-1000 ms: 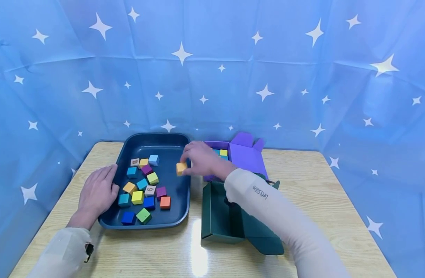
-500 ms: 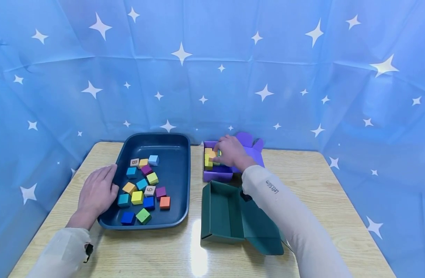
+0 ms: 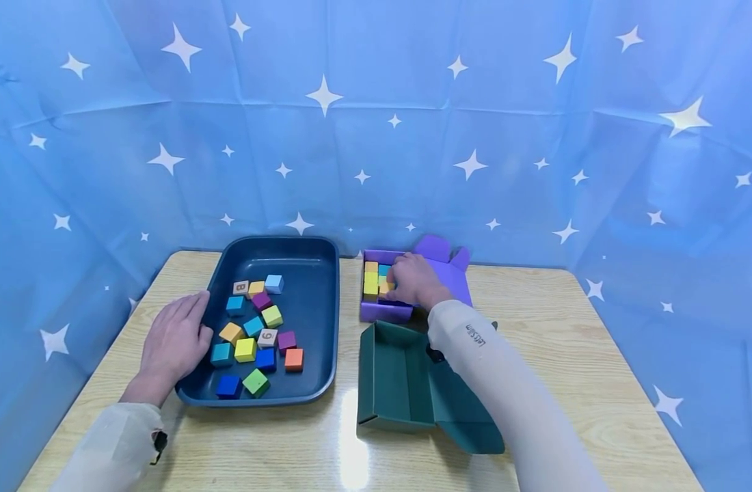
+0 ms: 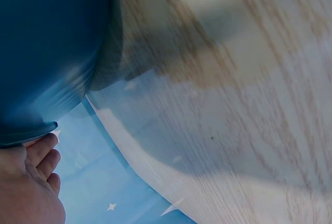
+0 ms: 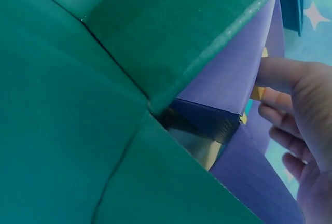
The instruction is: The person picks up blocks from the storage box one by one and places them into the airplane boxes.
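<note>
My left hand holds the left rim of a dark blue tray; in the left wrist view its fingers curl at the underside of the rim. Inside the tray lie several colored wooden cubes, such as a yellow cube and an orange-red cube. My right hand reaches into a purple box and pinches a light orange cube between thumb and fingers. A column of yellow cubes lines the box's left wall. The hand covers part of the box's contents.
A green box with its lid opened to the right stands just in front of the purple box. The purple lid lies back to the right. A blue star-patterned cloth hangs behind the wooden table.
My right hand has carried the light orange cube from above the tray's right side into the purple box and lowered it beside the yellow column. The left hand stays at the tray rim.
</note>
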`<state>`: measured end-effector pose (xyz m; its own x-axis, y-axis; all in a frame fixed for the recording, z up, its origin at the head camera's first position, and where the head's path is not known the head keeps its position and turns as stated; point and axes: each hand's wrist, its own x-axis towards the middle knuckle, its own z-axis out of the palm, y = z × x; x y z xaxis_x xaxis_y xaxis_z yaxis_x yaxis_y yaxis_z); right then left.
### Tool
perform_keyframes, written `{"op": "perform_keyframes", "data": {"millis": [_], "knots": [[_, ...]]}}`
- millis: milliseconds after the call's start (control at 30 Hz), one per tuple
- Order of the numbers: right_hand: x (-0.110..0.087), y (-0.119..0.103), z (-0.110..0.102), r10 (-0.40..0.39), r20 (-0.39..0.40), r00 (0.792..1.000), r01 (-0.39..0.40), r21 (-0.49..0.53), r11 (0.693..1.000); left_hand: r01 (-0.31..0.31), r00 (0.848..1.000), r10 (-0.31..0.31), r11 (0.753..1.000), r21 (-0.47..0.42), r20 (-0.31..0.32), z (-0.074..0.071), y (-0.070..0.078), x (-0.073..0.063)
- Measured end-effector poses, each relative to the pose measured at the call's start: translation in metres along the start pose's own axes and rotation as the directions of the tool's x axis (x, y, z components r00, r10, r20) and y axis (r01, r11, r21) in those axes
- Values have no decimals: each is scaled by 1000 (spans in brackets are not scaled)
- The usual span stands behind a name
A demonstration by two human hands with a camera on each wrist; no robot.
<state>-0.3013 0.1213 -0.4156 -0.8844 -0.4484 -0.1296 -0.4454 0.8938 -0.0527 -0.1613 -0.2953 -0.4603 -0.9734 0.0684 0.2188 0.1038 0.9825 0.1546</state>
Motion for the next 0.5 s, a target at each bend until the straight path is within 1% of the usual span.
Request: {"op": "perform_keyframes", "data": {"millis": [100,267,367,500], "knots": [[1,0,0,-4,2,1000,4,-19,1000,0,1000,0,1000,-1,4,0,0,0],[6,-1,7,-21,-11,1000,20,-84,996,-2,1000,2,1000,-3,-2,0,0,0],[8,-1,12,-30,-28,999,27,-112,993,-5,1000,5,1000,-2,-8,1,0,0],[10,-1,17,-40,-68,997,32,-123,992,-2,1000,2,1000,-6,-8,1,0,0]]}}
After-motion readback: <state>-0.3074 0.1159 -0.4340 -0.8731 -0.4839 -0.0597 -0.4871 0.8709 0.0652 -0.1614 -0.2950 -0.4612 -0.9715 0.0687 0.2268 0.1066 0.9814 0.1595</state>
